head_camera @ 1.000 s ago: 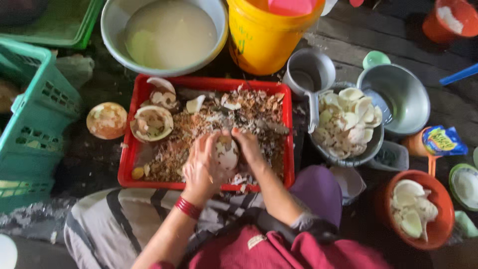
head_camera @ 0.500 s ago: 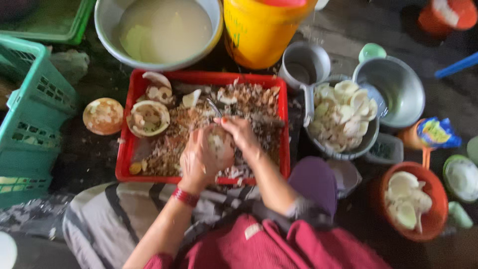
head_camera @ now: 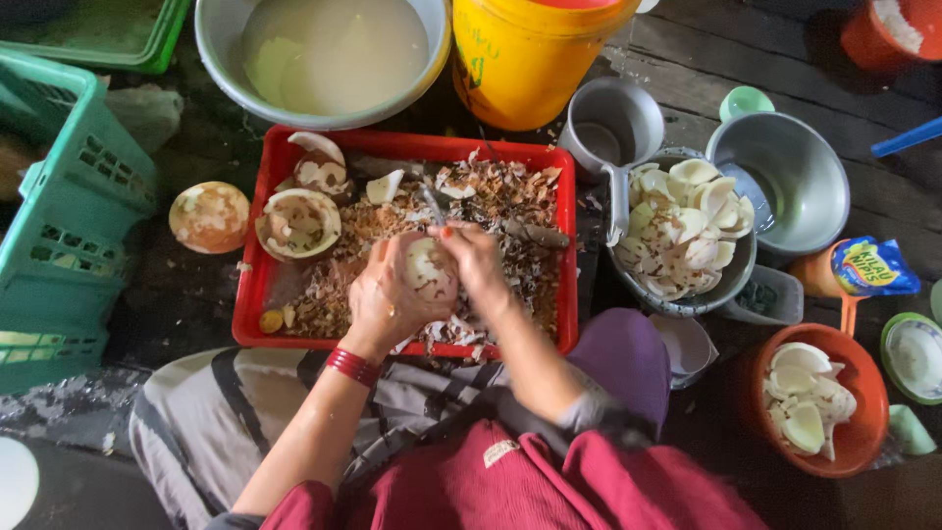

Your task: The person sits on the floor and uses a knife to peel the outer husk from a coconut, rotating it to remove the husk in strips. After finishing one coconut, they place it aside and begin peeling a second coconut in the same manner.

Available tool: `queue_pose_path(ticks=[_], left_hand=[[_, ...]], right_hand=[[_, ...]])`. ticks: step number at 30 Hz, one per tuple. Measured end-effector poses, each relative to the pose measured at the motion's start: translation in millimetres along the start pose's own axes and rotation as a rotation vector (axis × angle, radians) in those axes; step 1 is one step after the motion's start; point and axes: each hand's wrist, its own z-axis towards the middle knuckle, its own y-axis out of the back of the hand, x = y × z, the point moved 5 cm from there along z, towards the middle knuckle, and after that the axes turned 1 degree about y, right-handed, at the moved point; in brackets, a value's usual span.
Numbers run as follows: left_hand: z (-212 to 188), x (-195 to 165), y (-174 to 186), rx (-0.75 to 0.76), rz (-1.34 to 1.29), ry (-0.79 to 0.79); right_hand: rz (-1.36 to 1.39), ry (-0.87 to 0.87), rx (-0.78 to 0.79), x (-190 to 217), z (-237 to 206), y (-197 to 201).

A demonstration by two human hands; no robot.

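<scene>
1. The pale coconut piece (head_camera: 428, 267) sits cupped in the left hand (head_camera: 388, 304), fingers clenched round its lower side, just over the red tray (head_camera: 564, 245).
2. The right hand (head_camera: 481, 265) meets it from three o'clock, gripping a small knife (head_camera: 433, 208) whose blade points toward twelve o'clock.
3. Both hands touch the piece; the left bears it.
4. Brown shavings (head_camera: 510, 196) cover the tray.
5. At three o'clock, a metal bowl of peeled pieces (head_camera: 682, 231); at twelve, a yellow bucket (head_camera: 530, 59); dark plank floor (head_camera: 706, 49) beneath.
</scene>
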Motion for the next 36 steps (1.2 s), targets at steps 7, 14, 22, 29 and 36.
queue_pose_path(ticks=[7,14,22,29,36], left_hand=[[-0.8,-8.0,0.2,-0.006,-0.024,-0.051],[-7.6,-7.5,-3.6,0.017,-0.009,-0.024],[-5.0,7.6,-19.2,0.044,0.019,0.017],[-0.4,1.1,-20.0,-0.030,0.227,-0.225],[1.1,7.0,-20.9,-0.003,0.015,-0.055]], right_hand=[[-0.646,0.776,-0.302,18.0,-37.2,3.9],[-0.177,-0.053,-0.036,-8.3,-7.7,12.2],[-0.506,0.561,-0.202,35.3,-33.7,8.7],[-0.835,0.620,-0.235,53.6,-32.3,-1.2],[-0.300,0.166,0.040,40.1,-0.5,4.1]])
